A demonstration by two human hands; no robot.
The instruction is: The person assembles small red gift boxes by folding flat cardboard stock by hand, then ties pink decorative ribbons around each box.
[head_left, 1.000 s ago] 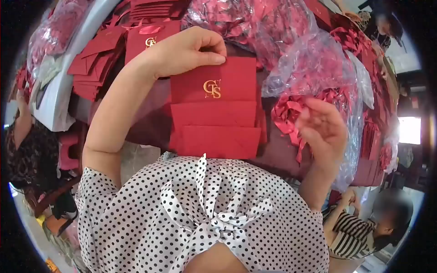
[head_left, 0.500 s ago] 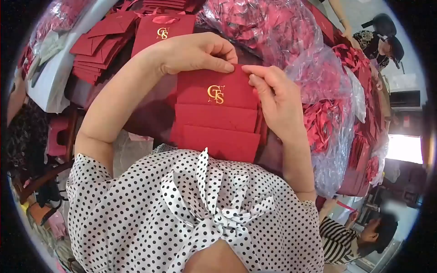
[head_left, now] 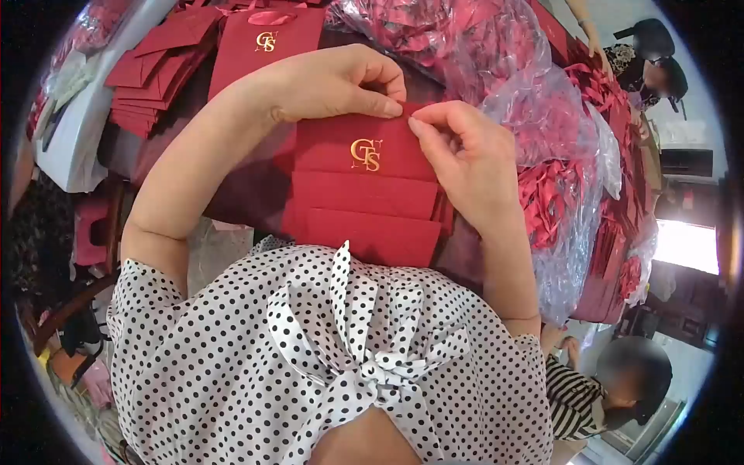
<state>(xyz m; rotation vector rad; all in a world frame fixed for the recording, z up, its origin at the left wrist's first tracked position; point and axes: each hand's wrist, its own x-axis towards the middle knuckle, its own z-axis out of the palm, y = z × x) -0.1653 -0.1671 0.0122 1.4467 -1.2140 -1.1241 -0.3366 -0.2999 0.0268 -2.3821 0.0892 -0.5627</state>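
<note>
A red paper bag point(head_left: 325, 147) with gold letters lies flat in front of me, on top of several more folded red bags point(head_left: 372, 232) whose lower flaps show toward my body. My left hand point(head_left: 345, 81) reaches over its top edge, thumb and fingers pinched near the right part of that edge. Close beside it, my right hand point(head_left: 469, 159) pinches the same edge at the top right corner. The fingertips nearly meet. Anything small between them is hidden.
Clear plastic sacks of red ribbons point(head_left: 496, 62) lie to the right and back. At the far left is a stack of red bags point(head_left: 155, 81), beside a ribbon-handled red bag point(head_left: 267, 66). A co-worker in a striped sleeve point(head_left: 573, 403) sits at lower right; another person's arm point(head_left: 587, 31) reaches in above.
My right fingertips have moved slightly left along the bag's top edge, closer to my left thumb. The whole view has shifted a little. The striped-sleeved co-worker has moved slightly.
</note>
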